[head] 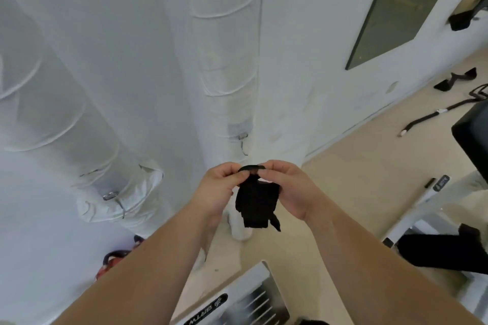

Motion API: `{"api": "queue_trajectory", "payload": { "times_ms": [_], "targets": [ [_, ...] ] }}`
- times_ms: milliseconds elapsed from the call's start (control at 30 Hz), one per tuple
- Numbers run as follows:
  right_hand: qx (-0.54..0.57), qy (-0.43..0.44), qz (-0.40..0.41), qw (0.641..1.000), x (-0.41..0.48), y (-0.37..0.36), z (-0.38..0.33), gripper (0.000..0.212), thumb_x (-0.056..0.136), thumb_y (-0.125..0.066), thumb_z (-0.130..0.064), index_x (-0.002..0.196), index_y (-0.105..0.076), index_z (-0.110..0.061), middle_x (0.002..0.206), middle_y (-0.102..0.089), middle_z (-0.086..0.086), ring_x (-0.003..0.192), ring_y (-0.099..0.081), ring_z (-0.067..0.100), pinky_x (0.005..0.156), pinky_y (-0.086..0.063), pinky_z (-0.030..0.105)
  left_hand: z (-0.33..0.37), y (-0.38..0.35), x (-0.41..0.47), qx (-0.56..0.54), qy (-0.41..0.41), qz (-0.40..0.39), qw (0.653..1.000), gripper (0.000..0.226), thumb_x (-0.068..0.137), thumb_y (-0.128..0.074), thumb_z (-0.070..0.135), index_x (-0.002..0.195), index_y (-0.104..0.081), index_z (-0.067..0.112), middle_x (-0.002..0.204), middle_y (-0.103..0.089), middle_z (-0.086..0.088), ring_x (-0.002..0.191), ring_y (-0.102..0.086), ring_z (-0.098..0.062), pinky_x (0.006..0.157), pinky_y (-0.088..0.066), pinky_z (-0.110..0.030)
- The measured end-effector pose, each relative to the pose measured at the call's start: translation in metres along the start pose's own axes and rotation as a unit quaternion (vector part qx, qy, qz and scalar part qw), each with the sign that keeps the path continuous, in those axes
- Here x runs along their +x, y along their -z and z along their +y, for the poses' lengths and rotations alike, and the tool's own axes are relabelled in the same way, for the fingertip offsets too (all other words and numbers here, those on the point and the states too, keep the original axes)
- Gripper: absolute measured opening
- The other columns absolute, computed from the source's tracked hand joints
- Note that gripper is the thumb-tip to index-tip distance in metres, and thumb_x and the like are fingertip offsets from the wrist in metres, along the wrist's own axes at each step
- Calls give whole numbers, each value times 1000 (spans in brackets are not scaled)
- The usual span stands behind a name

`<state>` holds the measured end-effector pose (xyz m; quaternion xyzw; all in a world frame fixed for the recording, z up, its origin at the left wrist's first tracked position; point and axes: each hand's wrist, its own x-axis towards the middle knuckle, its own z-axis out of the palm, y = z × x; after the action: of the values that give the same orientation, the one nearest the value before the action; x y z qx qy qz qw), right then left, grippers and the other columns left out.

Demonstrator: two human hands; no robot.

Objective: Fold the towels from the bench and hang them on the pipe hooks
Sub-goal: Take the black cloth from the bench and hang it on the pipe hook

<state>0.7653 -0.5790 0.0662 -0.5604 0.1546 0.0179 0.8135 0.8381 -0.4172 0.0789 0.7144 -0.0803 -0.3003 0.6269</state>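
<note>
A small black folded towel point(257, 204) hangs in the air between my hands, in front of the white wrapped pipe point(224, 66). My left hand point(217, 190) and my right hand point(286, 187) both pinch its black loop at the top, fingertips almost touching. A metal hook point(243, 141) sits on that pipe just above my hands, empty. Another hook point(116, 199) is on the thicker wrapped pipe point(87, 140) to the left. More black cloth point(443, 250) lies on the bench point(412, 219) at the lower right.
A white wall with a dark glass panel point(398, 10) rises to the right. Black straps point(449, 108) lie on the beige floor beyond. A black pad point(472, 134) juts in at the right edge. Grey machine parts point(253, 298) lie below my arms. A red object point(113, 261) sits low left.
</note>
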Motion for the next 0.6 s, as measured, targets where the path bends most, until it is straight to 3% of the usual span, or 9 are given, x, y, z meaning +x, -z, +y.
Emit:
{"api": "queue_trajectory", "payload": {
  "times_ms": [100,233,300,367,467,600],
  "targets": [
    [-14,-1,-9,1000,23,19,13,10,89,-68,-19,88,-64,-10,94,-57,17,89,-57,30,82,-49,36,-18,-12,18,-16,8,35,999,14,93,-67,17,93,-68,4,82,-66,-2,77,-58,-14,78,-40,-32],
    [-87,8,-24,996,49,35,26,13,99,-59,-9,86,-62,-10,88,-66,7,81,-61,15,73,-50,18,-36,-24,38,-27,15,85,996,17,94,-67,13,77,-67,13,77,-68,-1,71,-61,-11,61,-46,-10],
    [-128,12,-31,991,61,38,29,15,99,-57,-9,86,-62,-12,81,-66,0,77,-58,10,69,-46,14,-42,-26,45,-35,18,112,993,20,95,-65,10,76,-67,15,77,-70,-1,68,-63,-6,55,-45,-8],
    [-142,15,-32,989,69,41,30,15,100,-56,-11,86,-62,-12,77,-63,-3,70,-52,9,67,-43,15,-44,-27,52,-47,20,131,990,20,95,-65,10,76,-67,17,78,-73,2,68,-65,-2,62,-47,-14],
    [-145,28,-26,989,80,43,30,14,101,-55,-11,89,-61,-7,74,-58,-3,60,-48,5,61,-40,14,-46,-28,62,-65,29,146,987,17,94,-65,13,79,-68,19,84,-75,1,78,-66,-10,77,-45,-30],
    [-145,43,5,988,98,39,29,15,99,-57,-9,85,-62,-9,74,-60,-2,55,-51,0,58,-41,10,-47,-29,78,-92,33,180,979,19,95,-64,13,77,-62,19,71,-74,8,72,-67,-9,75,-45,-31]
  ]
}}
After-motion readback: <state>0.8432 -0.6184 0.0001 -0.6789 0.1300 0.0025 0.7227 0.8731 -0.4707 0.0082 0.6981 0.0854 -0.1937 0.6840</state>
